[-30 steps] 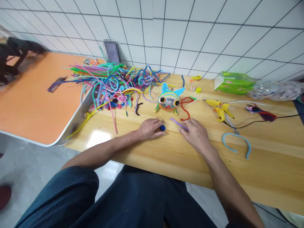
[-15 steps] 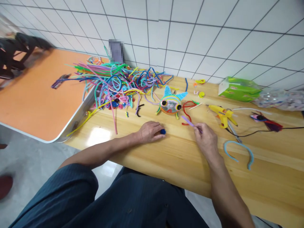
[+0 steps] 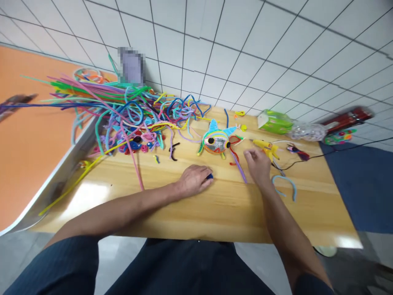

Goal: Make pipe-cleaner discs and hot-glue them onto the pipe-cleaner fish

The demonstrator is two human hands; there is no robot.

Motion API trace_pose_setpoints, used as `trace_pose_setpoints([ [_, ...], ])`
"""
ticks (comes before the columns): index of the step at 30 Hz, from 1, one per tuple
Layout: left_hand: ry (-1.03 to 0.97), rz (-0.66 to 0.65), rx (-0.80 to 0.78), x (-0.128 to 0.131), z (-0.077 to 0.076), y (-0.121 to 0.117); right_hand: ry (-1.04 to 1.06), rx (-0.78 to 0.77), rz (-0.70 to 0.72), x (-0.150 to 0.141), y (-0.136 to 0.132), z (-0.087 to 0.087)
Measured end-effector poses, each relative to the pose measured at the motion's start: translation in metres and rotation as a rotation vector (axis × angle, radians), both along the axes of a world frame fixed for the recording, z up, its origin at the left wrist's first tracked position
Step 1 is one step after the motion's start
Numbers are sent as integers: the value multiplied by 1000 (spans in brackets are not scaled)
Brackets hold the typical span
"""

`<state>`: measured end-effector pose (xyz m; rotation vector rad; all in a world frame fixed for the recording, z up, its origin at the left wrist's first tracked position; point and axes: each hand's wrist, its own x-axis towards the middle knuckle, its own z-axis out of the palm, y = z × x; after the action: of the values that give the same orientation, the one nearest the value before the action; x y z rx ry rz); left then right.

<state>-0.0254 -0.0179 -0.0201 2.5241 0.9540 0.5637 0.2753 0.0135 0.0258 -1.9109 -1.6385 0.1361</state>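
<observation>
My left hand (image 3: 195, 180) rests on the wooden table with its fingers closed around a small dark blue round piece (image 3: 210, 176), mostly covered by the fingertips. My right hand (image 3: 258, 164) is just left of the yellow glue gun (image 3: 266, 148), fingers curled in and nothing visible in them. A purple strip (image 3: 239, 166) lies on the table between my hands, its upper end by a bent red pipe cleaner (image 3: 233, 155). Beyond them stands a fish-like figure (image 3: 218, 143) of coloured pipe cleaners with black eyes and blue fins.
A large heap of pipe cleaners (image 3: 132, 108) covers the back left, beside an orange table (image 3: 18, 164) with a raised rim. A light blue curved pipe cleaner (image 3: 285, 178) lies at right, near the glue gun's black cord (image 3: 322, 152). A green packet (image 3: 274, 121) stands by the tiled wall.
My right hand has let go of the purple strip, which now lies on the table, and has moved towards the glue gun. The left hand keeps the blue piece. The view has shifted.
</observation>
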Motion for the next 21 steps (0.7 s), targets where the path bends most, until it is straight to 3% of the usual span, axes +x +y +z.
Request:
trace_pose_setpoints([
  [2,-1,-4,-5,1,0,1,9,-88,-35,-7,39,18],
  [5,-9,-18,-3,2,1,1,-147,-313,-53,-23,107,35],
  [8,-15,-16,0,3,2,0,-201,-423,-57,-40,159,37],
  [11,-2,-13,-34,6,3,0,-233,-492,-69,-53,189,31],
  [14,-34,7,-133,7,4,0,-230,-509,-109,-58,203,26],
  [17,-236,124,-332,3,7,0,-202,-475,-152,-46,201,31],
  [20,-597,294,-564,-5,9,3,-150,-344,-156,-16,163,51],
  [21,-685,333,-616,-6,9,5,-57,-199,-99,-5,141,60],
])
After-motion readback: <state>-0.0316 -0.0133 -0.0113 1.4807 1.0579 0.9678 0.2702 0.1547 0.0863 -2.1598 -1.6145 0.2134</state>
